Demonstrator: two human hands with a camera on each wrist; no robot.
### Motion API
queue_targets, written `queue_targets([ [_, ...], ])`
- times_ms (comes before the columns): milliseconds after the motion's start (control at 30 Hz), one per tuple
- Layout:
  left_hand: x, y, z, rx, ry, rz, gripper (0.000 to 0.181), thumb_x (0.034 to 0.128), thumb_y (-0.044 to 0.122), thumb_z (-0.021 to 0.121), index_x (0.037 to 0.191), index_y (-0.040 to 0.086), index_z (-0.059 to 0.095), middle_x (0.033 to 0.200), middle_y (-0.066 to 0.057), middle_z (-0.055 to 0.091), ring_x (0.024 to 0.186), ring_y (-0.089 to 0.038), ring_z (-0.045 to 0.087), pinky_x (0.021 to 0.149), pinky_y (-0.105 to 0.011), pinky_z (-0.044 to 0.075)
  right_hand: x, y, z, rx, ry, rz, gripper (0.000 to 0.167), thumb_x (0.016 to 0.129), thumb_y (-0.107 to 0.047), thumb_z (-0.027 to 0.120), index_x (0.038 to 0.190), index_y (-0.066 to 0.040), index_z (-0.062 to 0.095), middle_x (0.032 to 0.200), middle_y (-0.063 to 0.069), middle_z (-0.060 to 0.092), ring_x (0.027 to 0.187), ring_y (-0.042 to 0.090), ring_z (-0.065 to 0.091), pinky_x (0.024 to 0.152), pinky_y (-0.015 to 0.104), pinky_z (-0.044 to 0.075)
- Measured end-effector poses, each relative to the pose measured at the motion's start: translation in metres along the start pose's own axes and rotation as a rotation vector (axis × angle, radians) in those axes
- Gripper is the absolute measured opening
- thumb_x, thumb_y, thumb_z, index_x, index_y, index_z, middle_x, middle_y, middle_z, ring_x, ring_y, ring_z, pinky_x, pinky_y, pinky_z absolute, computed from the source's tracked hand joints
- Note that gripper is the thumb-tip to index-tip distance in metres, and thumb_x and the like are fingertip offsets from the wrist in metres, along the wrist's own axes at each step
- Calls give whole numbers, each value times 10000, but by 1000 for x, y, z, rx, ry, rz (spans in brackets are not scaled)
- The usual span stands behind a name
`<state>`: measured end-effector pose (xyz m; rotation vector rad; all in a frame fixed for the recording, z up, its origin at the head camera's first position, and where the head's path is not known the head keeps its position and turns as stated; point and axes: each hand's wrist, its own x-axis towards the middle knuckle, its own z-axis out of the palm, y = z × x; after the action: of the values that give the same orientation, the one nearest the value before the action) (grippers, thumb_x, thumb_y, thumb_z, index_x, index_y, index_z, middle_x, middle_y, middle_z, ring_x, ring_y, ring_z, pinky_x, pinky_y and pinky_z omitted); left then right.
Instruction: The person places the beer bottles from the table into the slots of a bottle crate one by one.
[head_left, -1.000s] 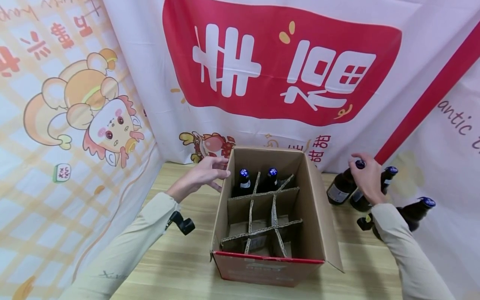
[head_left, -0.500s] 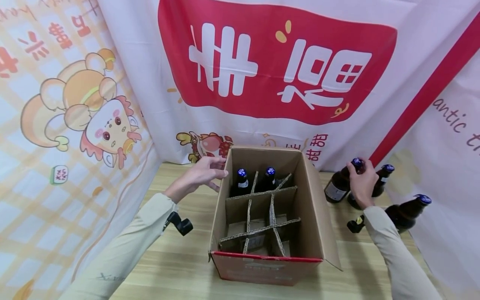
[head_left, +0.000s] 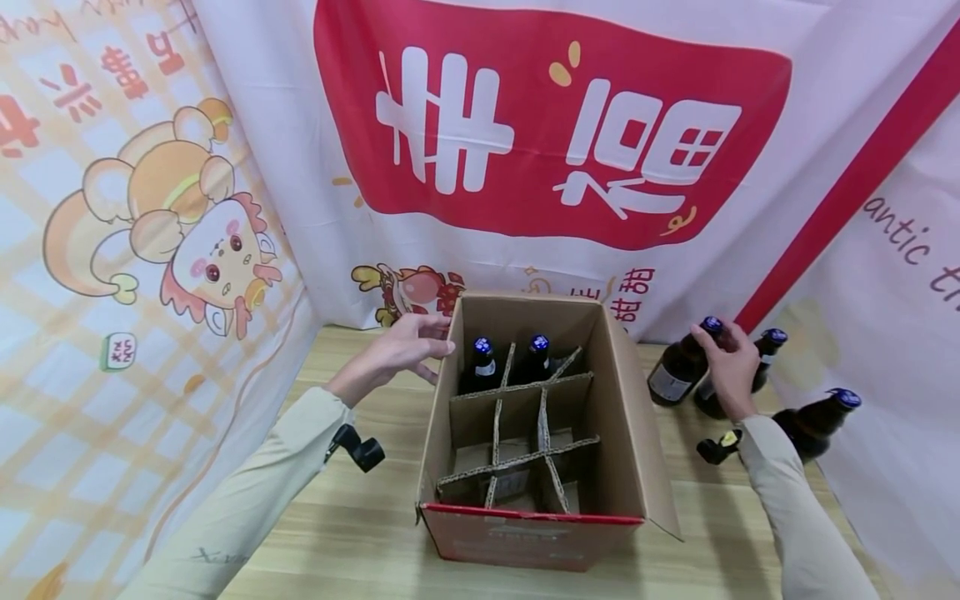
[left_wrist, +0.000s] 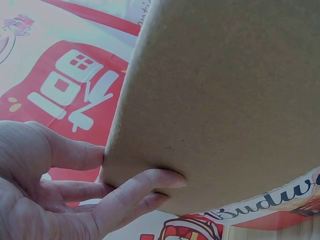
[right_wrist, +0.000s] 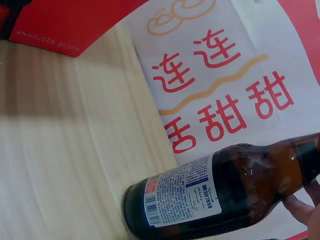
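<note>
My left hand (head_left: 397,354) holds the upper left edge of an open cardboard box (head_left: 626,417); the left wrist view shows its thumb at the edge and fingertips pressing the brown face. Cardboard dividers (head_left: 517,387) split the inside, and two blue-capped beer bottles (head_left: 483,367) (head_left: 537,362) stand in the back compartments. To the right of the box, my right hand (head_left: 731,371) grips the neck of a brown beer bottle (head_left: 671,379). That bottle's white label (right_wrist: 182,195) faces the right wrist view, where only a bit of the hand shows.
Close behind my right hand stands another beer bottle (head_left: 768,354), partly hidden. One more bottle (head_left: 817,421) is beside my right forearm. The wooden table (head_left: 352,517) meets printed cloth walls (head_left: 540,267) at the back and sides. A box flap (head_left: 663,500) juts out to the right.
My right hand has shifted slightly left and closed around the neck of the leftmost loose bottle. My left hand stays on the box edge, and the whole view has drifted a little.
</note>
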<state>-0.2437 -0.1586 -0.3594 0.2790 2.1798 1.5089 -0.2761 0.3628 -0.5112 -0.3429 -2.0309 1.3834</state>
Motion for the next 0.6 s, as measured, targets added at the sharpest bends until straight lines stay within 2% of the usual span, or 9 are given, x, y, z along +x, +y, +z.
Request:
queue_targets([
  [167, -2, -1, -1, 2, 1, 2, 650, 1026, 50, 610, 1597, -64, 322, 1562, -313, 438, 1327, -468, 548, 787, -421, 685, 0, 3, -3, -34, -54, 30, 465, 911, -248, 831, 1323, -65, 716, 884, -274, 625, 833, -37, 567, 731, 58, 452],
  [367, -2, -1, -1, 6, 3, -1, 643, 1030, 59, 611, 1596, -60, 330, 1558, -307, 446, 1322, -458, 553, 784, -419, 685, 3, 2, -3, -20, -38, -14, 457, 903, -215, 843, 1323, -81, 721, 866, -237, 632, 823, -45, 571, 739, 62, 461],
  [467, -1, -1, -1, 11, -1, -2, 641, 1034, 67, 609, 1598, -57, 329, 1557, -304, 449, 1324, -453, 553, 787, -417, 685, -1, -2, -2, 19, -14, -36, 442, 891, -153, 846, 1298, -31, 724, 850, -234, 649, 792, -58, 586, 721, 50, 478],
  [600, 1, 0, 0, 11, -4, 1, 640, 1036, 63, 604, 1599, -56, 324, 1562, -306, 444, 1331, -453, 548, 792, -417, 685, -7, -15, -1, 75, -5, -73, 392, 887, -118, 840, 1203, 89, 736, 823, -226, 712, 746, -89, 643, 691, 38, 511],
])
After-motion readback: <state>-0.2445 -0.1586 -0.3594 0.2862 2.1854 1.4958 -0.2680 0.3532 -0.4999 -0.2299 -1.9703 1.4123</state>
